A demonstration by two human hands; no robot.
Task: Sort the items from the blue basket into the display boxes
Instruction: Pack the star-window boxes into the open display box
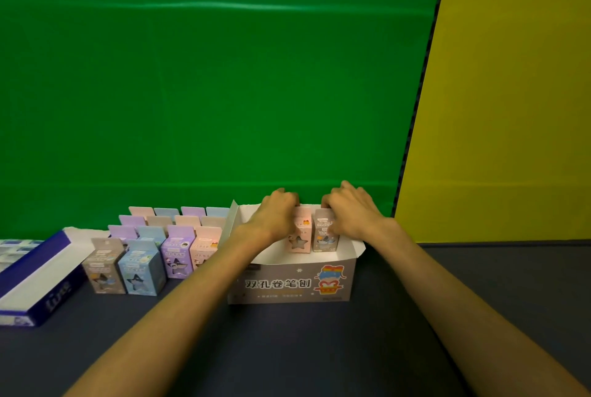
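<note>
Display box [295,281] stands mid-table, open top toward the person, its long side running left to right. Loose packs [140,268] wait in rows off its left end, nearer the left arm. Inside at the back wall, the left hand [276,214] curls on a pink pack [300,238]; the right hand [350,212] grips a grey pack [324,236], both upright, touching.

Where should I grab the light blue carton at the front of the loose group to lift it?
Take the light blue carton by its two side faces near the top, coming from above. It stands upright, with the grey carton close on its left and other cartons behind, so the top is the free approach.
</note>
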